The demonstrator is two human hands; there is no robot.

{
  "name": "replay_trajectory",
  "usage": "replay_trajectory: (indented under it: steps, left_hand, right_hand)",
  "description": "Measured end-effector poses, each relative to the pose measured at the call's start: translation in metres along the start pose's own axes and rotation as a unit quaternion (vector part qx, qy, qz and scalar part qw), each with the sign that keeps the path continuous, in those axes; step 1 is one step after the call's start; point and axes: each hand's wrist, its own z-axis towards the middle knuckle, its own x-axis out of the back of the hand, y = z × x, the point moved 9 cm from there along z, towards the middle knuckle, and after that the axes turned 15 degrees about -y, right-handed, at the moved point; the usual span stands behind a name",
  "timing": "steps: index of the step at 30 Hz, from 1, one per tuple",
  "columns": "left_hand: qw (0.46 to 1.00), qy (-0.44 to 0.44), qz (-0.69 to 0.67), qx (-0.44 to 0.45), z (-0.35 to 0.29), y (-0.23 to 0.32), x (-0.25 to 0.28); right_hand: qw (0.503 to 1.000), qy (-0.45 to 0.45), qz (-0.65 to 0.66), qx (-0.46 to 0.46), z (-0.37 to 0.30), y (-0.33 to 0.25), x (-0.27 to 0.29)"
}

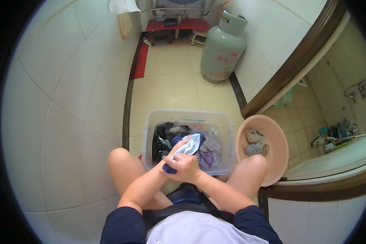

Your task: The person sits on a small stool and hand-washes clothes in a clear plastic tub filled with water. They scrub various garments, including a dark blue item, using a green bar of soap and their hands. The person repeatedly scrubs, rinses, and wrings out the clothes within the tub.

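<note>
A light-blue and navy piece of clothing point(190, 146) is bunched between my hands, above a clear plastic tub. My right hand point(184, 164) is closed round it, with a navy part of the cloth showing below the fist. Just beyond, my left hand point(178, 147) grips the same cloth, its fingers partly covered by the fabric. Inside the plastic tub point(187, 115) lie several garments: a black one point(160, 140) on the left and a lilac one point(210, 151) on the right. My knees stand on either side of the tub's near edge.
A pink basin point(281, 158) holding a patterned cloth point(256, 145) stands right of the tub. Farther off are a grey-green gas cylinder point(223, 49) and a low red bench point(177, 25). A tiled wall point(69, 122) rises at left; a doorway frame point(297, 57) is at right.
</note>
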Motion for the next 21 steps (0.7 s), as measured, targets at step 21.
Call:
replay_trajectory:
  steps: [21]
  left_hand:
    - [0.964, 0.217, 0.110, -0.103, 0.001, 0.014, -0.001]
  right_hand:
    - [0.823, 0.122, 0.333, -0.444, -0.078, 0.169, -0.019]
